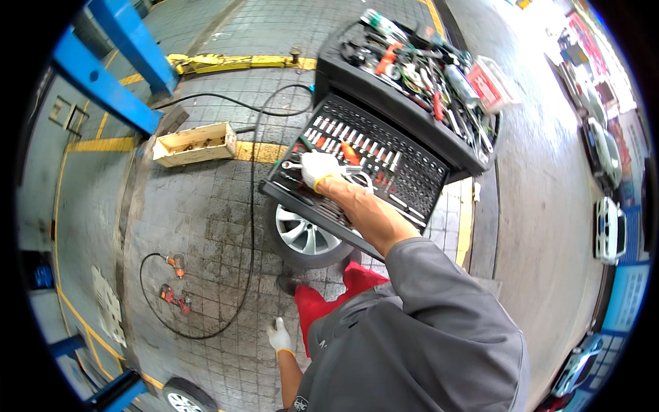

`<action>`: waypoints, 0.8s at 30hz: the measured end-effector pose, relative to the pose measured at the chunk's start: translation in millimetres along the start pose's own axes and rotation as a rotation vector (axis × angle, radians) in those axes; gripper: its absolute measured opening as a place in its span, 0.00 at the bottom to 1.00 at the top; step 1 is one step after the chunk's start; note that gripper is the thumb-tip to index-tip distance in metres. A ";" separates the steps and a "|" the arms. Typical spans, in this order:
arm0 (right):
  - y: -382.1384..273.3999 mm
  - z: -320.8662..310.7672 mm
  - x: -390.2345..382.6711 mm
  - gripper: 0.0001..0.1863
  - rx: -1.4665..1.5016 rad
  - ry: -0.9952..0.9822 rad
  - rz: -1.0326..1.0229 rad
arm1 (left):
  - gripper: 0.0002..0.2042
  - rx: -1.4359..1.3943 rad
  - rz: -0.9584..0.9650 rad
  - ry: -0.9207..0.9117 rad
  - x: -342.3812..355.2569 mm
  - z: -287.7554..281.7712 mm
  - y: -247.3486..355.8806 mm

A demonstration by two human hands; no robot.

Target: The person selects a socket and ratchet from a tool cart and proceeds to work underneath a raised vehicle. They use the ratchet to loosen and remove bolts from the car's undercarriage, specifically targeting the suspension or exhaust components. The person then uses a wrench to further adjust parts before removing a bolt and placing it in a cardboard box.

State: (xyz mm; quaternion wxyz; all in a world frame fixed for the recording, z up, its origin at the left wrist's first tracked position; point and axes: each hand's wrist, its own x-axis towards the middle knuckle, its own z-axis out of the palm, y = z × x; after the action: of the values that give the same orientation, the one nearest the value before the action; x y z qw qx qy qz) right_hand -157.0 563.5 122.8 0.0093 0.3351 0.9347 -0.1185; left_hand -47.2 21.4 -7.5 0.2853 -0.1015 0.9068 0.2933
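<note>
My right hand (320,167), in a white knit glove, reaches into an open black tool drawer (271,188). Its fingers are curled, and the shiny round head of a wrench (292,165) sticks out beside them. The glove covers the rest of that tool. Rows of chrome sockets (329,126) and an orange-handled tool (350,154) lie just beyond the hand. Low at my left side hangs my left hand (280,337), also gloved, its fingers loosely stretched and nothing visible in them.
A wheel (305,240) lies under the drawer, by my legs. The cart top (405,93) is heaped with tools. To the left are a wooden box (195,145), a black hose (252,226), two power tools (180,300) and a blue lift post (110,82). Another wheel (185,397) stands at lower left.
</note>
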 end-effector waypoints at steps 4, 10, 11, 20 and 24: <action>26.9 -78.9 -69.4 0.14 0.285 -0.022 -0.067 | 0.23 -0.142 0.260 -0.062 34.6 -4.1 60.3; 122.4 -101.6 -216.7 0.18 0.561 -0.107 -0.010 | 0.18 -0.058 0.776 -0.298 -39.4 50.9 297.6; 141.7 -96.3 -241.5 0.19 0.573 -0.109 0.027 | 0.16 -0.023 0.830 -0.348 -56.2 67.0 331.6; 238.4 -82.2 -402.3 0.20 0.776 -0.199 0.598 | 0.14 0.458 1.272 -0.570 -133.1 224.2 462.4; 247.5 -78.8 -421.5 0.17 0.849 -0.111 0.675 | 0.13 0.625 1.486 -0.484 -151.5 268.3 482.4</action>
State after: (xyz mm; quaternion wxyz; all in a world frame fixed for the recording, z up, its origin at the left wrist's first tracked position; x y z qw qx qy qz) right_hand 330.3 503.3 186.8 -0.0400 0.5840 0.6435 -0.4933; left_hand 29.9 571.7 130.1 0.2194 0.6711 0.6912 0.1539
